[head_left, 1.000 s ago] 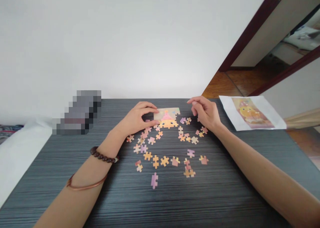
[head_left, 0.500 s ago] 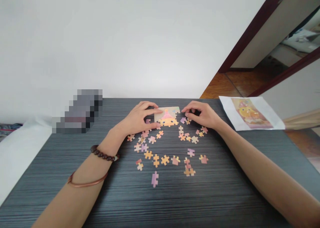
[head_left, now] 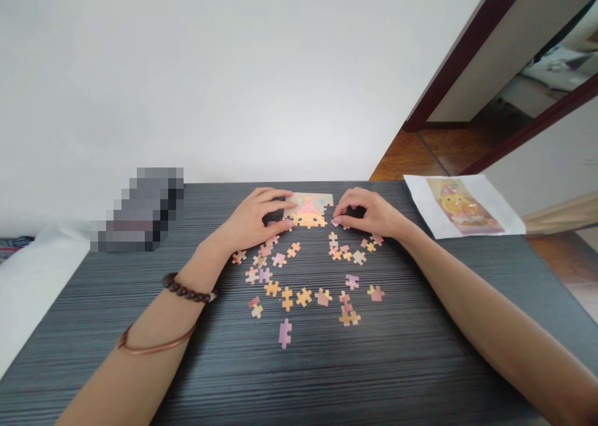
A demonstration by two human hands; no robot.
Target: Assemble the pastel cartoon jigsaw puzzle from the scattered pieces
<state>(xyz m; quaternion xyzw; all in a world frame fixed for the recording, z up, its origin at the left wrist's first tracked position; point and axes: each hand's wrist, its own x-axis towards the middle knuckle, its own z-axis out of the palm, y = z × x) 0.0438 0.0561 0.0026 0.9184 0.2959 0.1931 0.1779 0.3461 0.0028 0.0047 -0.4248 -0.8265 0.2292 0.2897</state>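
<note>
Nearer the partial puzzle on the table now, the right hand is nearly closed at a purple piece — held or not, I can't tell; the left hand, spread wide, touches the puzzle.

Loose puzzle pieces lie before the joined section on the table.
</note>
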